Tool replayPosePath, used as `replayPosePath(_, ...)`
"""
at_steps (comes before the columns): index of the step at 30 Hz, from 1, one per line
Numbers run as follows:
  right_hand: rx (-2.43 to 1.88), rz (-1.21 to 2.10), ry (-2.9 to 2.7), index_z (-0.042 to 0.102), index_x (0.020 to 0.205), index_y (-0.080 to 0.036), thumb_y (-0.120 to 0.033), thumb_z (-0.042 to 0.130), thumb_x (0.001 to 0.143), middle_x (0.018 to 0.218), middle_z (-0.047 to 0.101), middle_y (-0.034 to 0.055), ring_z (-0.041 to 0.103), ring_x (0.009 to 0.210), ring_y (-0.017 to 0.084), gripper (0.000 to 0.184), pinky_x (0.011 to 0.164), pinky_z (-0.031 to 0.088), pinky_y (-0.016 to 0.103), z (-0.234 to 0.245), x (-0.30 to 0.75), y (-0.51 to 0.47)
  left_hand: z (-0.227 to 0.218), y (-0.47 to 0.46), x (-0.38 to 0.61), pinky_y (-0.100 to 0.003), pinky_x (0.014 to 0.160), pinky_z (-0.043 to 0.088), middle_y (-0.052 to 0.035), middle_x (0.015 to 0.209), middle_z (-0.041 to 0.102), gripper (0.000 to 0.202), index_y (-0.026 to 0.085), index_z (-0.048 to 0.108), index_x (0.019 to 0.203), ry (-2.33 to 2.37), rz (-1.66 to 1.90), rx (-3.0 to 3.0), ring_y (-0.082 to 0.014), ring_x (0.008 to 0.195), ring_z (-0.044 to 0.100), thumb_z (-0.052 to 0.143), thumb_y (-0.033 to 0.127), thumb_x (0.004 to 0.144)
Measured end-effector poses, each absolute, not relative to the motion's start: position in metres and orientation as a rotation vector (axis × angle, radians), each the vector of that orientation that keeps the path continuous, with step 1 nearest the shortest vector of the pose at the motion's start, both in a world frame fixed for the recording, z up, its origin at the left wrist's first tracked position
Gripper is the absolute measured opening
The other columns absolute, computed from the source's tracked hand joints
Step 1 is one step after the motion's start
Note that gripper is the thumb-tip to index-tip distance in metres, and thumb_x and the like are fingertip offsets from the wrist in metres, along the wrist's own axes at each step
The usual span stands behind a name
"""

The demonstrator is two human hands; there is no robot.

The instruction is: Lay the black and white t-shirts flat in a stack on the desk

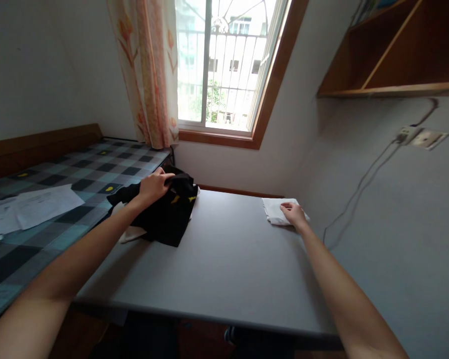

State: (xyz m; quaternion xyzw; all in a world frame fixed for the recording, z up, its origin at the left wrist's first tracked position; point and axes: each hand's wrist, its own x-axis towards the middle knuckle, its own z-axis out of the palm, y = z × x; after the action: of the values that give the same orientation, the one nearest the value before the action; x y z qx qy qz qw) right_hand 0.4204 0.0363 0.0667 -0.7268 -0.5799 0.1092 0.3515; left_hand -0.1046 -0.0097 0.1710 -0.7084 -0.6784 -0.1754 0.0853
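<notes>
At the left of the grey-white table (224, 269), my left hand (155, 185) is closed on a black garment with small yellow marks (168, 219). The garment hangs loosely over a pale cloth (132, 233), and its exact kind is hard to make out. On the far right of the table lies a folded white cloth (273, 209). My right hand (294, 214) rests on top of that cloth with its fingers bent and close together; whether they pinch the fabric cannot be seen.
A bed with a checked cover (108, 164) adjoins the table's left side, with paper sheets (41, 204) on it. Ahead is a barred window (228, 65) with a curtain (149, 75). On the right wall are a wooden shelf (392, 89) and a socket with cables (407, 135).
</notes>
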Motion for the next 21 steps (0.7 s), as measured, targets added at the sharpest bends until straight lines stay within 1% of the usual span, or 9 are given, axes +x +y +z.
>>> replayPosePath(2, -1.935, 0.226, -1.595, 0.070, 0.100, -0.013, -0.028, 0.056, 0.075, 0.111, 0.070, 0.0179, 0.065, 0.103, 0.028, 0.032, 0.093, 0.047, 0.039, 0.062, 0.422, 0.037, 0.186, -0.013, -0.115, -0.036, 0.079, 0.043, -0.0062, 0.118, 0.050, 0.042, 0.033, 0.055, 0.133, -1.984, -0.687, -1.905, -0.0250, 0.093, 0.056, 0.044, 0.039, 0.093)
replayPosePath(4, -1.951, 0.186, -1.712, 0.069, 0.109, -0.014, -0.031, 0.059, 0.075, 0.119, 0.067, 0.0174, 0.061, 0.112, 0.029, 0.039, 0.098, 0.044, 0.039, 0.053, 0.421, 0.036, 0.196, -0.014, -0.128, -0.037, 0.080, 0.043, -0.0079, 0.123, 0.047, 0.044, 0.031, 0.051, 0.137, -1.958, -0.744, -1.781, -0.0269, 0.098, 0.054, 0.041, 0.037, 0.095)
replayPosePath(7, -2.021, 0.145, -1.904, 0.065, 0.118, -0.014, -0.038, 0.066, 0.073, 0.130, 0.060, 0.0188, 0.053, 0.123, 0.032, 0.050, 0.102, 0.040, 0.040, 0.038, 0.417, 0.032, 0.189, -0.009, -0.147, -0.038, 0.083, 0.044, -0.0126, 0.127, 0.047, 0.050, 0.026, 0.048, 0.140, -2.032, -0.597, -1.778, -0.0316, 0.107, 0.053, 0.043, 0.041, 0.093)
replayPosePath(9, -2.095, 0.075, -1.985, 0.064, 0.118, -0.012, -0.040, 0.065, 0.076, 0.133, 0.056, 0.0211, 0.050, 0.126, 0.033, 0.050, 0.103, 0.039, 0.041, 0.030, 0.413, 0.029, 0.168, -0.004, -0.157, -0.038, 0.085, 0.044, -0.0151, 0.128, 0.048, 0.060, 0.024, 0.043, 0.144, -2.140, -0.393, -1.907, -0.0332, 0.109, 0.054, 0.047, 0.049, 0.089)
replayPosePath(11, -2.156, 0.004, -2.010, 0.066, 0.114, -0.012, -0.036, 0.057, 0.084, 0.129, 0.059, 0.0221, 0.052, 0.123, 0.033, 0.040, 0.099, 0.040, 0.042, 0.027, 0.408, 0.026, 0.141, -0.001, -0.162, -0.038, 0.087, 0.044, -0.0171, 0.127, 0.051, 0.070, 0.022, 0.036, 0.148, -2.252, -0.225, -2.027, -0.0331, 0.108, 0.057, 0.045, 0.055, 0.088)
replayPosePath(12, -2.182, -0.009, -2.004, 0.067, 0.111, -0.012, -0.034, 0.052, 0.087, 0.125, 0.061, 0.0220, 0.054, 0.120, 0.032, 0.036, 0.096, 0.041, 0.041, 0.027, 0.406, 0.025, 0.128, 0.000, -0.164, -0.038, 0.088, 0.044, -0.0184, 0.126, 0.052, 0.072, 0.019, 0.031, 0.151, -2.282, -0.215, -2.027, -0.0332, 0.107, 0.058, 0.039, 0.057, 0.090)
replayPosePath(14, -2.241, 0.024, -1.954, 0.068, 0.104, -0.013, -0.033, 0.045, 0.091, 0.116, 0.065, 0.0213, 0.059, 0.112, 0.032, 0.034, 0.089, 0.044, 0.039, 0.029, 0.402, 0.023, 0.108, 0.000, -0.165, -0.039, 0.089, 0.043, -0.0198, 0.124, 0.054, 0.074, 0.016, 0.026, 0.152, -2.312, -0.249, -1.986, -0.0336, 0.107, 0.058, 0.033, 0.057, 0.091)
replayPosePath(17, -2.257, 0.159, -1.781, 0.070, 0.095, -0.013, -0.035, 0.045, 0.091, 0.104, 0.070, 0.0204, 0.064, 0.101, 0.031, 0.034, 0.082, 0.045, 0.037, 0.037, 0.401, 0.023, 0.099, -0.005, -0.163, -0.042, 0.091, 0.042, -0.0200, 0.121, 0.055, 0.073, 0.016, 0.028, 0.151, -2.331, -0.350, -1.920, -0.0346, 0.108, 0.058, 0.033, 0.058, 0.091)
replayPosePath(21, -2.086, 0.241, -1.576, 0.071, 0.083, -0.013, -0.035, 0.047, 0.088, 0.093, 0.072, 0.0197, 0.066, 0.094, 0.031, 0.033, 0.078, 0.046, 0.036, 0.051, 0.408, 0.024, 0.110, -0.016, -0.153, -0.050, 0.091, 0.039, -0.0219, 0.121, 0.054, 0.068, 0.016, 0.037, 0.146, -2.291, -0.629, -1.840, -0.0391, 0.109, 0.052, 0.040, 0.055, 0.091)
